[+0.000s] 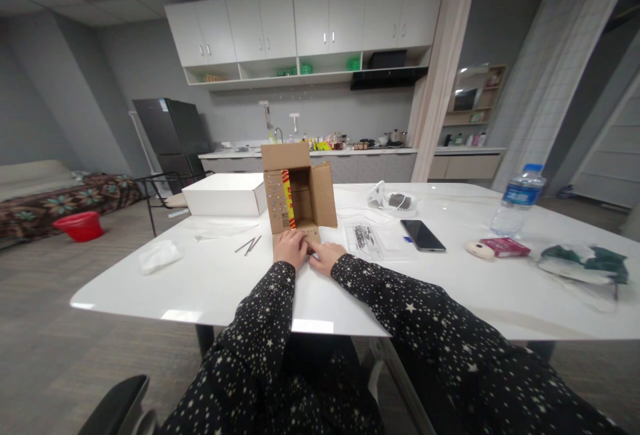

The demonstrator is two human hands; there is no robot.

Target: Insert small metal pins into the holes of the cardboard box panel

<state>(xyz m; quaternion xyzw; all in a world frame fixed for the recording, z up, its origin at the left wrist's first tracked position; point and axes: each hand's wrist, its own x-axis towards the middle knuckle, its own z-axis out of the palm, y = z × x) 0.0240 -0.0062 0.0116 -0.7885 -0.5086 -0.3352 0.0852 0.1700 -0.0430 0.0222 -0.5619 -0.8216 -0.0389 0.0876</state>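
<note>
A brown cardboard box (301, 195) with a yellow and red strip of tape stands in front of me, its opening turned towards me and several flaps folded out. My left hand (291, 248) is closed over the box's near flap, fingers curled at its edge. Beside it, my right hand (327, 256) grips the same flap at its right part, index finger reaching forward and thumb below. The two hands almost meet, and they cover most of that flap. Thin dark metal pieces (249, 245) lie on the table to the left.
On the white table (225, 295) are a white box (225, 195), a crumpled tissue (160, 256), a clear plastic bag of small dark parts (367, 240), a phone (423, 235), a water bottle (519, 201), a red packet (506, 247) and a green and white bundle (583, 263).
</note>
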